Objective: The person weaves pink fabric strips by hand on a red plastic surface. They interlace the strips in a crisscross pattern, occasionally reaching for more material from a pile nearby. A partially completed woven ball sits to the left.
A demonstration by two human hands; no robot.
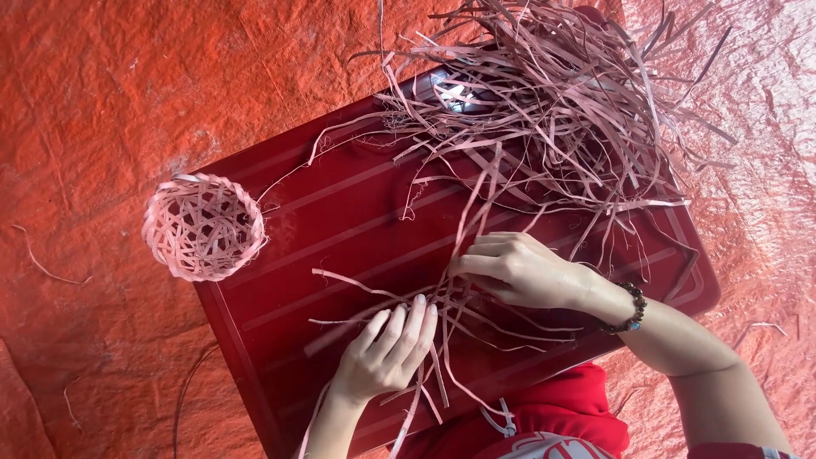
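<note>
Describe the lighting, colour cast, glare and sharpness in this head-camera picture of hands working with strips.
Head view: a strong red cast tints everything; glare shines on the dark red lid near the strip pile; soft, faint shadows lie under the left hand and right hand; the woven basket looks sharp.

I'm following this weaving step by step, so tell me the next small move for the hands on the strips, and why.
Probably slide one more strip across the crossing and press it flat. The left hand pins several thin strips against the dark red board, while the right hand pinches strips where they cross. Only a few are laid; the loose pile lies just beyond.
</note>
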